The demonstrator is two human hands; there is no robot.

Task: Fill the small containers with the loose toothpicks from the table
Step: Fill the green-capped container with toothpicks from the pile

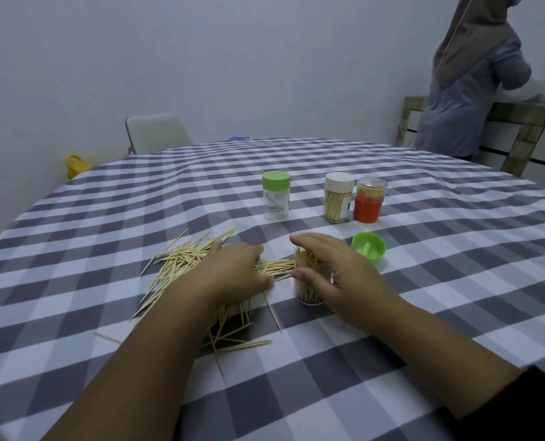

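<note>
1. The small clear plastic container (309,286) being filled stands open on the bench, crammed with upright toothpicks. The right hand (334,272) curls around it from the side, thumb in front and fingers over the tips. It looks close to full, so forcing more in could jam or snap sticks.

2. The left hand (233,272) lies over the pile of loose pale wooden toothpicks (182,265) just left of the container, fingers bent down onto a bundle that points toward the container's mouth. Whether it truly pinches that bundle or only presses it I cannot tell. A loose hold would let sticks fan out and miss the opening.

3. The container is narrow and tall; a sideways push from the bundle could tip it and spill it if the right hand's hold slackens.

4. The grey-and-white checked cloth on the bench (424,281) is rumpled, so stray sticks may roll or hide in folds, and some lie near the front edge.

5. Its likely lid, a green plastic cap (369,248), rests upside down just right of the hand, where a knock could shift it.

6. Further back stand a nearly empty green-lidded clear jar (276,195), a filled white-lidded jar (338,197) and an orange-based container (369,200).
</note>
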